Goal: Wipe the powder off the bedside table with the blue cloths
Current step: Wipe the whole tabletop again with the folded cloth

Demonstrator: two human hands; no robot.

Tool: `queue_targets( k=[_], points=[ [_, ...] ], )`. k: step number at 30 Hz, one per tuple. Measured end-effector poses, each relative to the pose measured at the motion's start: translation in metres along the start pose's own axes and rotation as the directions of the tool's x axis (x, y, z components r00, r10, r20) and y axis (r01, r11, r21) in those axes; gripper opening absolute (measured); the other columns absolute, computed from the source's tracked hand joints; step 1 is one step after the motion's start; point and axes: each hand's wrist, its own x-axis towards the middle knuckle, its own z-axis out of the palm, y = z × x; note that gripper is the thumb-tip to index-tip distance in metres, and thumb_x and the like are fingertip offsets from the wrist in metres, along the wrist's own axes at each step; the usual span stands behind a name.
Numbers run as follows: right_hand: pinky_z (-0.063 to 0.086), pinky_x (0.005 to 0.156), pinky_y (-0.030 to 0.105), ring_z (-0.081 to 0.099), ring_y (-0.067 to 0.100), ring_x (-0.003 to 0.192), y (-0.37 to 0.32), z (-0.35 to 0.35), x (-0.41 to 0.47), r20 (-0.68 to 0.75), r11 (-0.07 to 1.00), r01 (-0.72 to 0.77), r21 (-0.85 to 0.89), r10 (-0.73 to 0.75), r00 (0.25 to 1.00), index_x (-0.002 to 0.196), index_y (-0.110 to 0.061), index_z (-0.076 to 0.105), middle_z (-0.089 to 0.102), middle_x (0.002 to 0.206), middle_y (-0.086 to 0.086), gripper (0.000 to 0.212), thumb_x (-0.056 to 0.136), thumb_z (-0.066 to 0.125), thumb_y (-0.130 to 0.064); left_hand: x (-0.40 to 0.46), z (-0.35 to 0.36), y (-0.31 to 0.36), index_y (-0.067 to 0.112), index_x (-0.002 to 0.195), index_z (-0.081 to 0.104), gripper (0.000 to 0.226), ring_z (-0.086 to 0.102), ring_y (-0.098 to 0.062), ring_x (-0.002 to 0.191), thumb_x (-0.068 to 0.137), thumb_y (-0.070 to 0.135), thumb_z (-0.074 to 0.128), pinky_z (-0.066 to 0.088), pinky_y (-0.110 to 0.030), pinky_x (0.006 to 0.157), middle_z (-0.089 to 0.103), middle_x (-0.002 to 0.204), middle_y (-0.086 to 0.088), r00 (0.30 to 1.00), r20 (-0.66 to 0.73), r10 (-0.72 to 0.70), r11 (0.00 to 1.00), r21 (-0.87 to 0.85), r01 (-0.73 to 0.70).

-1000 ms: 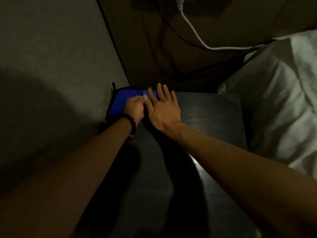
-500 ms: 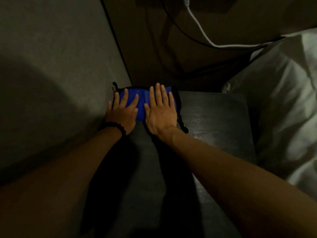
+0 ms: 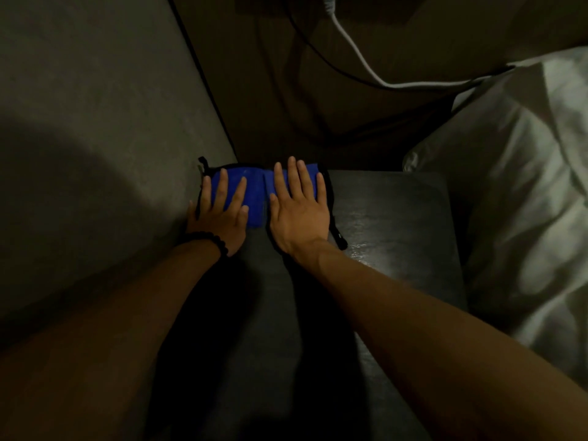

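Note:
Two blue cloths with black trim lie side by side at the far left corner of the dark bedside table (image 3: 397, 224). My left hand (image 3: 219, 218), with a black bead bracelet on its wrist, lies flat on the left cloth (image 3: 254, 195), fingers spread, against the wall. Pressed flat on the right cloth (image 3: 311, 178) is my right hand (image 3: 299, 218), fingers apart. A black loop (image 3: 339, 240) of that cloth sticks out to the right of my wrist. The tabletop is dim, with a faint sheen to the right of my right hand; I cannot make out powder.
A grey wall (image 3: 95, 122) bounds the table on the left, and a brown panel stands behind it. A white cable (image 3: 359, 58) and a black cable (image 3: 305, 43) hang over the panel. White bedding (image 3: 509, 202) presses against the table's right edge.
My left hand went from a closed fist on the bunched cloth to flat with fingers spread. The cloths now lie spread side by side, one under each hand.

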Motion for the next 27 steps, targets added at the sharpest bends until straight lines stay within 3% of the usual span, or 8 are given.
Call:
queue_targets(
  k=[7,16,27],
  points=[
    [-0.007,0.125,0.048,-0.010,0.022,0.156,0.034,-0.010,-0.008,-0.005,0.998,-0.058,-0.024,0.058,0.998,0.163,-0.021,0.000,-0.001,0.171,0.007,0.059,0.109,0.013,-0.041,0.001,0.002,-0.002,0.043,0.147,-0.017,0.057,-0.019,-0.026,0.147,0.099,0.047,0.013,0.007,-0.058,0.117,-0.025,0.160,0.006,1.000,0.004,-0.001,1.000,-0.008,0.001],
    [-0.010,0.125,0.046,-0.010,0.021,0.156,0.077,-0.017,-0.017,-0.013,0.994,-0.104,-0.030,0.104,0.995,0.163,-0.023,0.000,-0.002,0.171,0.006,0.059,0.109,0.012,-0.044,0.004,0.004,-0.003,0.027,0.152,-0.016,0.060,-0.020,-0.031,0.147,0.098,0.041,0.007,0.003,-0.055,0.119,-0.024,0.160,-0.008,0.998,0.010,0.059,0.995,0.083,-0.059],
    [-0.003,0.126,0.047,-0.002,0.021,0.157,0.122,-0.017,-0.024,-0.073,0.988,-0.144,-0.052,0.140,0.987,0.163,-0.024,0.008,0.008,0.170,0.007,0.061,0.106,0.010,-0.049,-0.003,0.003,0.000,0.033,0.152,-0.011,0.058,-0.020,-0.030,0.147,0.101,0.043,0.014,0.007,-0.057,0.119,-0.022,0.161,-0.003,0.999,-0.029,0.038,0.999,-0.020,-0.039]
  ],
)
